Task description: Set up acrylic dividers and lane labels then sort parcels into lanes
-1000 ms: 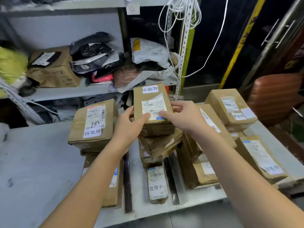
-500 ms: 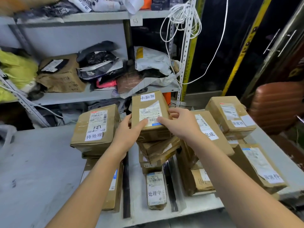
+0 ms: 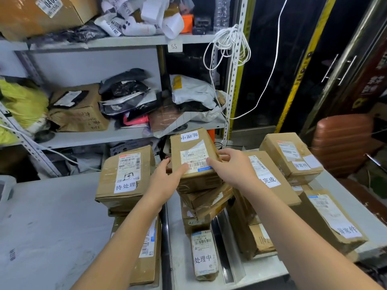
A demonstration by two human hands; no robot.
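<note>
1. The brown cardboard parcel with a white shipping label (image 3: 193, 158) sits on top of the middle stack, in the lane between the two dark divider strips (image 3: 219, 243). My left hand (image 3: 165, 181) is closed on its left side with the thumb over the top, and my right hand (image 3: 232, 166) is closed on its right side.
2. I judge the step is to seat this parcel squarely. The two crumpled brown boxes (image 3: 206, 200) under it lie tilted (they look soft), so I should press down evenly with both hands and let go only when it does not rock.
3. The handwritten lane sticker should stay facing up and readable.
4. At the left stands the taped brown box with a white sticker (image 3: 125, 174), and at the right the long brown box (image 3: 266, 174); both are just beside the stack, so I should not push sideways.
5. The grey table (image 3: 52, 227) carries all lanes.
</note>
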